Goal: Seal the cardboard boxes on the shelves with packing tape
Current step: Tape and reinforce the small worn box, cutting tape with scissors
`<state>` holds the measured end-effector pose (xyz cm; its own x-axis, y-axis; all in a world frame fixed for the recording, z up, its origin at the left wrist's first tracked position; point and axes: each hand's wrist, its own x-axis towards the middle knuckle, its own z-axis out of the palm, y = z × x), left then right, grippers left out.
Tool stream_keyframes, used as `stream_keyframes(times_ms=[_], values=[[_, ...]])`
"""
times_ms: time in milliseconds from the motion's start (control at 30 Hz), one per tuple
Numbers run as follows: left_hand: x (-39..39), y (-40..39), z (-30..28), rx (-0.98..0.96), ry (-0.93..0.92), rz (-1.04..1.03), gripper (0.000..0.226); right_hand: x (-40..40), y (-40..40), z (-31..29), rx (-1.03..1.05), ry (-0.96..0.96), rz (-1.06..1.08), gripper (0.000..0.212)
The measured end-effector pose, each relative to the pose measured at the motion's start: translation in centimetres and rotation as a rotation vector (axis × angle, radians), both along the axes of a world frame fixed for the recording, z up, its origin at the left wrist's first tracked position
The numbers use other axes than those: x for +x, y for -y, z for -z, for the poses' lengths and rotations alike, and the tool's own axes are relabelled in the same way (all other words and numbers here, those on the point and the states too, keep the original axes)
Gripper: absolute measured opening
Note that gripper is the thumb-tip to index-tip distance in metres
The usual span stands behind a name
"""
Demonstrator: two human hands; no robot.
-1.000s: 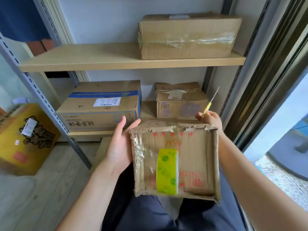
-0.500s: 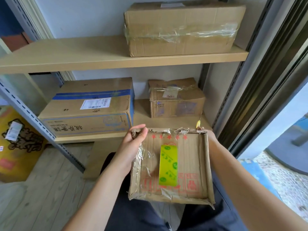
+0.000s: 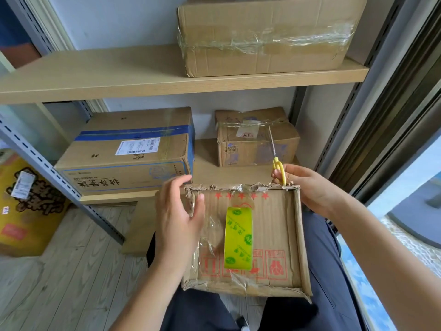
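Two hands at the tray: left hand [image 3: 177, 218] spread beside it, right hand [image 3: 307, 187] gripping yellow scissors [image 3: 278, 163].

The large brown cardboard box wrapped in clear tape [image 3: 262, 37] on the upper wooden shelf [image 3: 95, 75] is cut off by the top edge, so its lid cannot be seen. The yellow printed carton [image 3: 26, 206] on the floor runs off the left edge. The right hand [image 3: 310, 189] covers most of the yellow scissor handles [image 3: 280, 172], and the grey blades [image 3: 272, 144] are thin and blurred. The left hand [image 3: 177, 216] hides the left wall of the shallow torn cardboard tray [image 3: 274, 225]. The white shipping label [image 3: 137, 146] is too small to read.
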<state>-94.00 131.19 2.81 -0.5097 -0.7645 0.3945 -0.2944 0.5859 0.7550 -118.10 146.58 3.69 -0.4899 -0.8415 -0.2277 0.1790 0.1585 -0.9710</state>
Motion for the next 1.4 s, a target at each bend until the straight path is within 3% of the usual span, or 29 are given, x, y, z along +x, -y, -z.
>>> stream_keyframes(times_ms=[33, 67, 167, 233, 333, 367, 567, 700, 867, 933, 1000, 1067, 1133, 1233, 1267, 1300, 1400], values=[[0.5, -1.0, -0.7, -0.073, -0.057, -0.034, 0.02, 0.0, -0.2, -0.6, -0.005, -0.051, -0.027, 0.038], [0.9, -2.1, -1.7, -0.02, -0.086, -0.027, 0.015, 0.1, -0.3, -1.2, -0.003, -0.106, -0.053, 0.038], [0.7, -4.8, -4.4, 0.541, -0.025, 0.096, 0.039, 0.4, -0.3, -2.8, 0.03, -0.232, -0.125, 0.025], [0.4, -5.9, -5.1, 0.703, 0.111, 0.182, 0.044, 0.9, 0.1, -3.6, 0.059, -0.293, -0.147, 0.015], [-0.2, -7.6, -5.6, 1.151, -0.006, 0.272, 0.048, 1.6, 0.6, -3.6, 0.097, -0.415, -0.128, 0.014], [-0.1, -8.1, -5.6, 1.213, -0.037, 0.28, 0.048, 1.9, 0.7, -3.4, 0.113, -0.431, -0.103, 0.015], [2.0, -10.5, -4.4, 1.3, 0.019, 0.258, 0.038, 3.7, 0.7, -2.2, 0.207, -0.62, 0.086, 0.023], [3.8, -11.1, -3.7, 1.347, 0.047, 0.312, 0.034, 4.7, 0.3, -2.7, 0.234, -0.627, 0.08, 0.019], [4.1, -11.1, -4.1, 1.32, 0.028, 0.373, 0.025, 6.3, -2.7, -6.7, 0.15, -0.956, 0.122, 0.019], [4.1, -11.1, -4.3, 1.34, -0.024, 0.352, 0.024, 6.4, -4.9, -8.6, 0.158, -1.02, -0.013, 0.027], [4.2, -11.2, -4.5, 1.352, -0.068, 0.337, 0.024, 6.0, -6.4, -9.0, 0.341, -1.109, -0.336, 0.03], [4.2, -11.4, -4.5, 1.353, -0.083, 0.319, 0.024, 5.5, -7.5, -7.9, 0.58, -1.03, -0.708, 0.021], [4.3, -11.5, -4.4, 1.346, -0.078, 0.304, 0.023, 5.2, -8.7, -7.1, 0.643, -0.837, -0.883, 0.014], [4.5, -11.4, -4.2, 1.344, -0.076, 0.297, 0.023, 4.9, -9.7, -6.7, 0.571, -0.228, -0.741, 0.013], [4.6, -11.4, -4.2, 1.344, -0.075, 0.298, 0.024, 5.0, -9.5, -6.4, 0.56, -0.084, -0.699, 0.022], [4.6, -11.4, -4.2, 1.343, -0.074, 0.299, 0.024, 5.2, -9.2, -6.4, 0.573, -0.028, -0.709, 0.035], [4.5, -11.5, -4.1, 1.35, -0.076, 0.297, 0.024, 6.4, -7.4, -6.1, 0.603, -0.142, -0.864, 0.057]])
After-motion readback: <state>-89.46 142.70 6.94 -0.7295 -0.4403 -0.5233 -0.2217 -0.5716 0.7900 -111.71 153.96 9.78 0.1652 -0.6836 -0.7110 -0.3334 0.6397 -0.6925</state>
